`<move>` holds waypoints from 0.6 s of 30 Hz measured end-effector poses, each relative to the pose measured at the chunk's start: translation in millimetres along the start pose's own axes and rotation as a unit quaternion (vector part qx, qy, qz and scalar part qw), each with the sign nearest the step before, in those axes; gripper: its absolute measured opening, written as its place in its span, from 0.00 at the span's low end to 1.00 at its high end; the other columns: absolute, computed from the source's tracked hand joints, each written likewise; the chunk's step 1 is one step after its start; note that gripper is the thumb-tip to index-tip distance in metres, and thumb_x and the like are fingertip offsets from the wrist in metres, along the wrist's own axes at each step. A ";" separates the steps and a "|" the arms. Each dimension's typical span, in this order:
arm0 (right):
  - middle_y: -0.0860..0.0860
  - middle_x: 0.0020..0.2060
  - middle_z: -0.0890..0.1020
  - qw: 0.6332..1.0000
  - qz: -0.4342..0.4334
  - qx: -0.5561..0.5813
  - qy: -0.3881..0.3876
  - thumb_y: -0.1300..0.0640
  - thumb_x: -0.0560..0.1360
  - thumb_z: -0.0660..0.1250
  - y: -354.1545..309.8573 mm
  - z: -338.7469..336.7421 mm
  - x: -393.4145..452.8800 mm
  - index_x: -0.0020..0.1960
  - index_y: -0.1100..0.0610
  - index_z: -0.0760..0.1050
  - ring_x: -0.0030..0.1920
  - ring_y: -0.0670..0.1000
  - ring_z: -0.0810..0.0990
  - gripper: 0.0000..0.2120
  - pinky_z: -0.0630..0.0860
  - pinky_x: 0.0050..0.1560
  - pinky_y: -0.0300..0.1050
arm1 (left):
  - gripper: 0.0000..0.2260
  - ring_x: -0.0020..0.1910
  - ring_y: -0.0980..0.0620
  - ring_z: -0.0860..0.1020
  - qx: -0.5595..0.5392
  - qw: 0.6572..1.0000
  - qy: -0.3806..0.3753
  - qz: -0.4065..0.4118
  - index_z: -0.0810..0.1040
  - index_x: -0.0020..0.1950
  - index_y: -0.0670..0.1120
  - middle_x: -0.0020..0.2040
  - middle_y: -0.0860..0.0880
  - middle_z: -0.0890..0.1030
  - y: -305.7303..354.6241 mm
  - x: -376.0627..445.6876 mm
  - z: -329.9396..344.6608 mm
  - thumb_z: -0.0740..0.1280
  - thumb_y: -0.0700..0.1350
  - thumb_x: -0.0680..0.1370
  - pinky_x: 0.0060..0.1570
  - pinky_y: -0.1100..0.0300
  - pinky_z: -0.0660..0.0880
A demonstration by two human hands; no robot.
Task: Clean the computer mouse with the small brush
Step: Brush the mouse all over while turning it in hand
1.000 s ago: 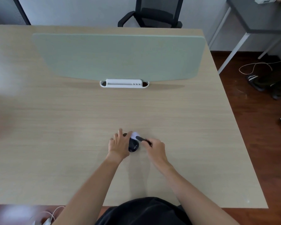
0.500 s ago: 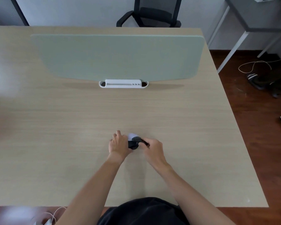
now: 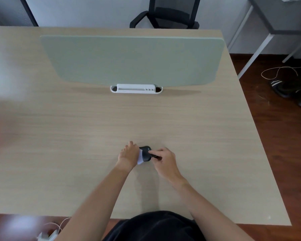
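Observation:
A small black computer mouse (image 3: pixel 146 153) lies on the light wooden desk (image 3: pixel 207 136), near its front middle. My left hand (image 3: pixel 128 154) holds the mouse from its left side. My right hand (image 3: pixel 165 160) grips the thin black handle of the small brush from the right. The brush's white bristles (image 3: pixel 140 159) press against the mouse's left and near edge, right beside my left fingers. Both hands hide much of the mouse's sides.
A pale green divider panel (image 3: pixel 132 60) stands across the desk behind a white holder (image 3: pixel 136 89). A black office chair (image 3: pixel 165 16) sits beyond the desk. At the right are a grey side table (image 3: pixel 285 18), a loose cable (image 3: pixel 278 72) and dark sandals (image 3: pixel 278 87).
The white bristles have swept from the mouse's far end to its left and near side. My right hand has shifted slightly; my left hand stays on the mouse.

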State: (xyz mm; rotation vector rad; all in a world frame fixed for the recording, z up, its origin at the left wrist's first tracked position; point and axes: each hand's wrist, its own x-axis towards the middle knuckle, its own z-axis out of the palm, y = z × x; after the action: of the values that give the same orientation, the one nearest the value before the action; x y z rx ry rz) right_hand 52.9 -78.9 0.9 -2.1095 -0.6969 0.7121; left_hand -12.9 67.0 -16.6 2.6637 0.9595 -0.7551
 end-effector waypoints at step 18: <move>0.52 0.41 0.77 0.991 -0.086 -0.105 -0.013 0.68 0.73 0.62 -8.8 -0.2 7.1 0.51 0.56 0.86 0.42 0.52 0.77 0.16 0.74 0.42 0.46 | 0.16 0.59 0.43 0.75 -0.023 0.999 0.031 0.005 0.69 0.62 0.40 0.60 0.43 0.71 -4.1 -7.2 10.3 0.65 0.35 0.75 0.55 0.53 0.74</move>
State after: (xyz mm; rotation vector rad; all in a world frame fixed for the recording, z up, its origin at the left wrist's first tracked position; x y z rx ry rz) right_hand 56.0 -69.4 6.3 -2.1976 -0.9920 0.5942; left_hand -24.3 62.6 -21.5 2.6645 0.9647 -0.6433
